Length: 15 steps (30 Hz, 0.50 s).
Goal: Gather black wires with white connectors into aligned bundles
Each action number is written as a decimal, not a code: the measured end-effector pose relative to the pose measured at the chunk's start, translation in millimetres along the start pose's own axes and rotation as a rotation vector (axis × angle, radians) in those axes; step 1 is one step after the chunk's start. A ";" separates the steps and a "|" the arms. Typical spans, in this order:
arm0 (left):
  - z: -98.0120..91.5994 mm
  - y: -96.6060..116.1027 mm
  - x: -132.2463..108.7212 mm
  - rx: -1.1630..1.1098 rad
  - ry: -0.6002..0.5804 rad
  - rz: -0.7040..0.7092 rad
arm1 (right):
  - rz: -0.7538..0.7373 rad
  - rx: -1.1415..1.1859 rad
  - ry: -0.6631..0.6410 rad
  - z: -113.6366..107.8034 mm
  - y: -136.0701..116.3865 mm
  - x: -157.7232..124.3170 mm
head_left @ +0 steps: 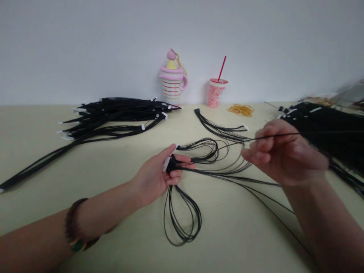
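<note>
My left hand [159, 174] is closed on a bunch of thin black cables [189, 235] near a white connector end. Some of the cables loop below and beyond the hand, while others run loose to the right across the table. A single black strand stretches from the bunch to my right hand [284, 151], which is raised at the right, its fingers curled round that strand. Just beyond my hands, a smaller bundle of black cables [216, 129] with light ends lies on the table.
A heap of black cable bundles [113, 115] lies at the left back, and another pile [332, 132] at the right. By the wall stand a pink-lidded mug [172, 85] and a pink cup with a straw [216, 94]. Yellow rubber bands [240, 110] lie beside the cup.
</note>
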State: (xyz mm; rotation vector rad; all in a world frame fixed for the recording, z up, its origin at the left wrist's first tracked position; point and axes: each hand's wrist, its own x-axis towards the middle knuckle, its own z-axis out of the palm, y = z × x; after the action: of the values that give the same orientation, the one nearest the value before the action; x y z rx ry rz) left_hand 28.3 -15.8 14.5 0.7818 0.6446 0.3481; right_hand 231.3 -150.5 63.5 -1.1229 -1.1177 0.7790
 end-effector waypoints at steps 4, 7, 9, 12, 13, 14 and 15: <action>0.2 -0.6 0.7 -0.002 0.006 0.004 | -0.055 0.049 -0.020 11.4 5.7 5.4; 2.4 -0.2 0.2 -0.009 0.018 0.003 | -0.063 0.166 0.152 6.9 -1.2 7.4; 3.9 0.3 0.0 -0.011 0.016 -0.004 | -0.101 0.266 0.265 -0.2 -8.4 9.1; 4.9 0.6 0.1 -0.003 0.018 -0.005 | -0.143 0.319 0.324 -7.3 -13.7 12.2; 5.1 0.4 0.2 0.004 0.025 0.000 | -0.144 0.295 0.320 -6.7 -12.6 12.8; 5.1 0.2 0.2 0.012 0.028 0.008 | -0.147 0.248 0.305 -4.0 -10.0 12.9; 5.2 -0.1 0.3 0.020 0.026 0.017 | -0.140 0.177 0.272 0.8 -6.1 12.3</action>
State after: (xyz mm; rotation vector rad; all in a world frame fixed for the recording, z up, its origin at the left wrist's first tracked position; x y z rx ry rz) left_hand 31.9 -18.6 17.1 0.8033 0.6672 0.3685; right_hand 233.8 -140.8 72.9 -0.9583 -0.8710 0.5829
